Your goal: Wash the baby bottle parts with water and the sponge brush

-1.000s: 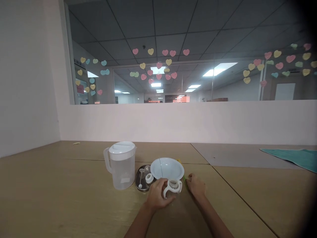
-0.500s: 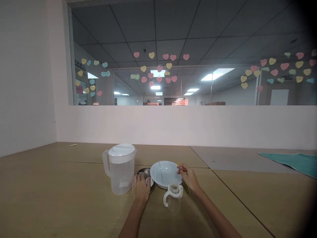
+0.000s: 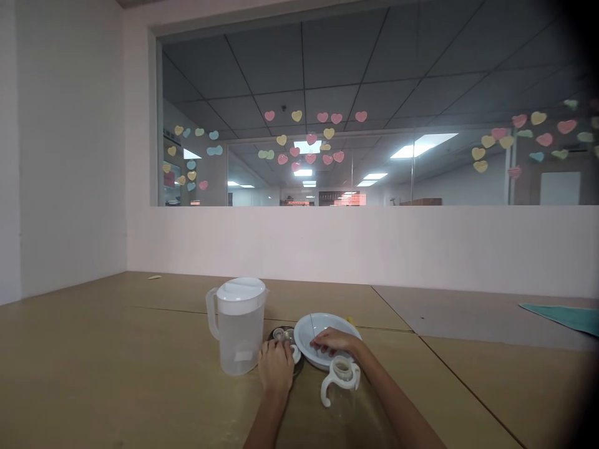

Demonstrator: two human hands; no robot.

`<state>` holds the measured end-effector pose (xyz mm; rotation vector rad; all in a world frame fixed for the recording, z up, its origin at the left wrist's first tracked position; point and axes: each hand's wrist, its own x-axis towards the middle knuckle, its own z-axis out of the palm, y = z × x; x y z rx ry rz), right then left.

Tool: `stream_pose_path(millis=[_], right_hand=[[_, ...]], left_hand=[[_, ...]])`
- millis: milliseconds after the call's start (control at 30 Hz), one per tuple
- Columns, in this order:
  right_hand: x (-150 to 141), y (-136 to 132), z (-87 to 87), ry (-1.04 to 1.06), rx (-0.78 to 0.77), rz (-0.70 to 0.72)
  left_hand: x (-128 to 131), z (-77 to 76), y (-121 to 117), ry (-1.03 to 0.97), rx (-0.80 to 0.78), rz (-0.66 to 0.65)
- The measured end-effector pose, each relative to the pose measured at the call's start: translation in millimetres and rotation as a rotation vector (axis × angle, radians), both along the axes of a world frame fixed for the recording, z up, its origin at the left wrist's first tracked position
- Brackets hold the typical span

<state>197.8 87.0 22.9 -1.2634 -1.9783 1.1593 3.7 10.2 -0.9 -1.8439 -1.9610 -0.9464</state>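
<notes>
Two bare arms are reaching forward across the tabletop. The left hand is curving down over a dark metal dish, and whether it is gripping anything there I cannot tell. The right hand is lying palm-down and open, its fingers extending over a white bowl, just behind a two-handled feeding bottle. A lidded plastic pitcher is standing beside the dish.

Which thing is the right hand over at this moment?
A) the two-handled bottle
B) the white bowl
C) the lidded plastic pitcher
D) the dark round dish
B: the right hand lies across the white bowl, its fingers reaching in past the rim.
</notes>
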Motion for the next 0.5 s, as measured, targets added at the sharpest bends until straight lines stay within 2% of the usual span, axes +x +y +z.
stream_pose_path(millis=[133,267,367,500], right_hand=[[-1.2,9.7,-8.6,0.011,0.033,-0.038],[9.5,13.2,-9.4,0.129,0.195,-0.207],[23.4,9.7,-0.1,0.226,0.301,-0.307],[35.9,0.0,23.7,0.332,0.364,-0.350]], left_hand=[[0.1,-0.8,3.3,-0.133,0.219,-0.114],[4.9,-1.4,5.2,-0.280,0.398,-0.282],[10.6,1.6,0.9,-0.290,0.388,-0.450],[19.5,5.9,-7.6,-0.267,0.291,-0.622]])
